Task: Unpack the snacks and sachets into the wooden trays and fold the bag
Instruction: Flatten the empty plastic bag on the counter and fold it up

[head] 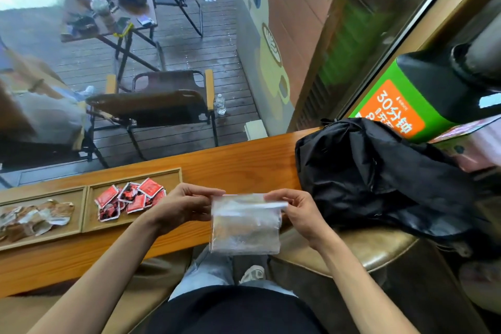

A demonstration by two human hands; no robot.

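A counter [244,160] carries a backpack [379,179] at 3 o'clock and two trays [85,209] at 9 o'clock, holding red sachets [130,198] and, seemingly, brown snacks [32,218]. Centre, the left hand [179,206] and right hand [295,211] pinch the clear bag [245,228] by its top corners.

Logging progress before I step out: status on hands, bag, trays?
Both grips pinch the clear bag top corners. Red sachets and snacks in trays. Nothing blocking.
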